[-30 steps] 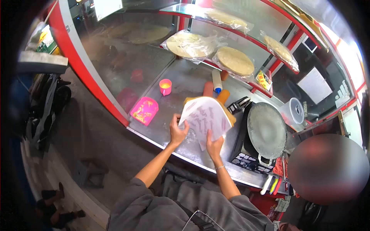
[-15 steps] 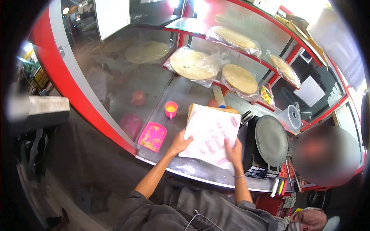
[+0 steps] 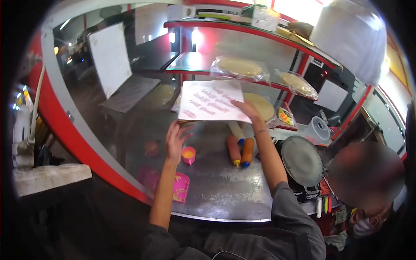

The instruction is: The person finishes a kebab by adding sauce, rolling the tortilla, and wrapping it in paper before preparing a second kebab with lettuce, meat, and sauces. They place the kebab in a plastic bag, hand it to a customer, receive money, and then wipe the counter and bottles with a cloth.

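A stack of printed white paper [image 3: 210, 102] is raised in front of the shelves, above the back of the metal counter. My right hand [image 3: 249, 110] grips its right edge, thumb on top. Just under the stack's lower left corner, my left hand [image 3: 175, 141] has its fingers spread. Below it on the counter are a pink cup [image 3: 189, 154] with yellow contents and a pink tray [image 3: 181, 188] with food bits. Several sauce bottles, one of them an orange bottle [image 3: 247, 152], lie on the counter in front of my right forearm.
Wrapped flatbreads [image 3: 239, 67] lie on the glass shelves behind. To the right are a black pan [image 3: 302, 160] on a stove, a clear plastic tub [image 3: 318, 130] and knives at the counter edge. Another person [image 3: 368, 219] is at the far right.
The paper stack has moved up and away from the counter toward the shelves. My left hand has come off its side and opened. The bottles show more fully now.
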`<state>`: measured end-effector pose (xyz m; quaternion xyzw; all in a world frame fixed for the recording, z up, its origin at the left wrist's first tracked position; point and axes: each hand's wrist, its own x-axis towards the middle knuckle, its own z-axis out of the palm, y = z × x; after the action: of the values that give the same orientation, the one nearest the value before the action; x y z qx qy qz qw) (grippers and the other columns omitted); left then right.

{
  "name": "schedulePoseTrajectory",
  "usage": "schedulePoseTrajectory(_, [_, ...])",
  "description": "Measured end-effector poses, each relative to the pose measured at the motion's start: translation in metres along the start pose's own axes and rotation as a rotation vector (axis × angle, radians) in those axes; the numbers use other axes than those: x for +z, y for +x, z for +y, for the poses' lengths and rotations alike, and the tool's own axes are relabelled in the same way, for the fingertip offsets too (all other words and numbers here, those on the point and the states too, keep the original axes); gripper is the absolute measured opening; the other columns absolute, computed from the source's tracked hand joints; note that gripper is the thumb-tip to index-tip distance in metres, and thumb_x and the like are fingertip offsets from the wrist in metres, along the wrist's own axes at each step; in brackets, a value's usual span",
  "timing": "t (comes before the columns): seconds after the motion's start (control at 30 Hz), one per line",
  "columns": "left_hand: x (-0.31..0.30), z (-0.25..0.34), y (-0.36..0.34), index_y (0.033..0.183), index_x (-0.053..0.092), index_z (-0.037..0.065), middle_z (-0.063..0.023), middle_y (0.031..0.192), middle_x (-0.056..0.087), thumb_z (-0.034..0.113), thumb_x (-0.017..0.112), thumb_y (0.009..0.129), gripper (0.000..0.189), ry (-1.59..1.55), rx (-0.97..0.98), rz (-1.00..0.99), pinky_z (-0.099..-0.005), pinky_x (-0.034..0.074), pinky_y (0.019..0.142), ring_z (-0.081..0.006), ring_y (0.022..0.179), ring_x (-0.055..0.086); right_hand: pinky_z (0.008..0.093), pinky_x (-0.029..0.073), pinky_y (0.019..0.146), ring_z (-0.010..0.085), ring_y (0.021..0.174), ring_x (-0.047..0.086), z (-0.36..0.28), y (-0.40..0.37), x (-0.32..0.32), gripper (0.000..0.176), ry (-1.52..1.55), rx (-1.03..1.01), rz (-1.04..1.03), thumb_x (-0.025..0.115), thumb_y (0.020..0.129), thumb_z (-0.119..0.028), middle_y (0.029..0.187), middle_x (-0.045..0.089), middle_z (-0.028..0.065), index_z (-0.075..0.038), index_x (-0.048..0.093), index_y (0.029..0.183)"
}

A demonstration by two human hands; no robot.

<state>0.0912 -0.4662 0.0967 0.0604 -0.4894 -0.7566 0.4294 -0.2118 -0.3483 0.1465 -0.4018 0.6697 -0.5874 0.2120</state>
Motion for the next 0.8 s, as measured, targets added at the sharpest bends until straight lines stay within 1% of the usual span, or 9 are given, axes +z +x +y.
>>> schedulePoseTrajectory(0.07, [-0.005, -0.016, -0.026, 0.137, 0.051, 0.006, -0.0104, 0.130, 0.059, 0.033, 0.045, 0.102, 0.045, 0.216, -0.053, 0.017, -0.0392, 0.047, 0.096, -0.0195, 0.119, 0.058, 0.0312, 0.051, 0.074, 0.0172, 0.083, 0.065, -0.008, 0.001, 0.014, 0.051, 0.142, 0.060, 0.043, 0.068, 0.091, -0.037, 0.098, 0.070, 0.0127, 0.011, 0.066, 0.109])
schedulePoseTrajectory(0.17, [-0.006, -0.037, -0.081, 0.129, 0.056, 0.003, -0.0090, 0.122, 0.065, 0.031, 0.048, 0.103, 0.039, 0.322, -0.197, -0.034, -0.0322, 0.050, 0.088, -0.0185, 0.106, 0.064, 0.0325, 0.053, 0.071, 0.0184, 0.078, 0.068, 0.009, 0.011, 0.015, 0.045, -0.792, -0.158, 0.408, 0.070, 0.091, -0.032, 0.087, 0.072, 0.0162, 0.010, 0.067, 0.105])
schedulePoseTrajectory(0.3, [-0.012, -0.074, -0.169, 0.120, 0.059, 0.001, -0.0098, 0.112, 0.068, 0.025, 0.050, 0.103, 0.030, 0.362, -0.348, -0.110, -0.0294, 0.051, 0.086, -0.0164, 0.098, 0.066, 0.0330, 0.052, 0.068, 0.0205, 0.071, 0.067, -0.138, -0.060, -0.010, 0.017, -0.329, -0.591, 0.098, 0.067, 0.090, -0.017, 0.082, 0.070, 0.0129, -0.001, 0.073, 0.087])
schedulePoseTrajectory(0.4, [-0.001, -0.092, -0.217, 0.118, 0.060, 0.000, -0.0106, 0.108, 0.069, 0.020, 0.051, 0.103, 0.026, 0.340, -0.409, -0.115, -0.0287, 0.051, 0.086, -0.0155, 0.097, 0.066, 0.0415, 0.048, 0.089, 0.0279, 0.099, 0.066, -0.244, 0.008, -0.048, 0.029, -0.668, -1.326, 0.799, 0.069, 0.087, -0.024, 0.090, 0.071, 0.0156, -0.009, 0.070, 0.112])
schedulePoseTrajectory(0.43, [0.007, -0.096, -0.230, 0.117, 0.060, -0.001, -0.0110, 0.107, 0.069, 0.017, 0.051, 0.103, 0.025, 0.329, -0.446, -0.113, -0.0285, 0.052, 0.086, -0.0153, 0.096, 0.066, 0.0543, 0.040, 0.098, 0.0325, 0.121, 0.056, -0.268, 0.026, -0.052, 0.051, -0.998, -0.963, 1.038, 0.066, 0.086, -0.044, 0.097, 0.071, 0.0174, -0.011, 0.064, 0.125])
schedulePoseTrajectory(0.53, [0.029, -0.103, -0.252, 0.116, 0.060, -0.003, -0.0117, 0.108, 0.069, 0.015, 0.052, 0.103, 0.024, 0.328, -0.424, -0.137, -0.0288, 0.052, 0.088, -0.0157, 0.098, 0.066, 0.0595, 0.034, 0.109, 0.0448, 0.127, 0.050, -0.332, 0.118, -0.092, 0.056, -1.199, -0.493, 0.651, 0.059, 0.088, -0.043, 0.133, 0.057, 0.0266, -0.006, 0.060, 0.130])
schedulePoseTrajectory(0.63, [0.059, -0.082, -0.255, 0.116, 0.060, -0.003, -0.0116, 0.108, 0.069, 0.014, 0.053, 0.102, 0.023, 0.390, -0.428, -0.162, -0.0295, 0.052, 0.091, -0.0167, 0.100, 0.066, 0.0434, 0.035, 0.113, 0.0400, 0.130, 0.048, -0.351, 0.176, -0.113, 0.051, -0.586, -1.246, 0.693, 0.059, 0.087, -0.016, 0.136, 0.054, 0.0269, 0.004, 0.053, 0.133])
schedulePoseTrajectory(0.7, [0.074, -0.072, -0.250, 0.116, 0.061, -0.002, -0.0113, 0.108, 0.069, 0.013, 0.053, 0.102, 0.022, 0.362, -0.347, -0.154, -0.0300, 0.051, 0.092, -0.0175, 0.101, 0.066, 0.0419, 0.033, 0.115, 0.0371, 0.134, 0.046, -0.347, 0.064, -0.077, 0.055, -0.507, -1.491, 0.532, 0.057, 0.088, -0.008, 0.139, 0.053, 0.0228, 0.001, 0.047, 0.141])
schedulePoseTrajectory(0.8, [0.103, -0.028, -0.228, 0.125, 0.055, -0.002, -0.0132, 0.121, 0.063, 0.020, 0.052, 0.101, 0.032, 0.299, -0.107, -0.217, -0.0330, 0.045, 0.102, -0.0184, 0.115, 0.060, 0.0344, 0.045, 0.100, 0.0214, 0.120, 0.057, -0.293, -0.108, -0.033, 0.046, -0.093, -1.102, -0.025, 0.059, 0.092, -0.027, 0.120, 0.067, 0.0124, -0.001, 0.060, 0.130])
